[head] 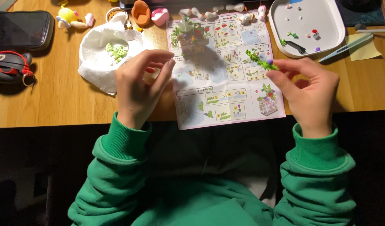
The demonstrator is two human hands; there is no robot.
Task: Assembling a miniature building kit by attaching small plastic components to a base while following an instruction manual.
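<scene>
Here wooden desk (pixel 54 96) dim-lit, instruction sheet (pixel 226 79) flat, tissue (pixel 96 62) possibly crumpled

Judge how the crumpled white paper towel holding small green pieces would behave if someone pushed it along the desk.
The paper towel looks thin and crumpled, so it would probably buckle rather than slide stiffly. It seems very light. The loose green pieces on it could well scatter.

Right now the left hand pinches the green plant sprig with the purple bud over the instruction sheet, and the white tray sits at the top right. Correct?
Not quite. The head view shows the right hand pinching the green plant sprig over the instruction sheet; the left hand does not touch it. The white tray does sit at the top right.
</scene>
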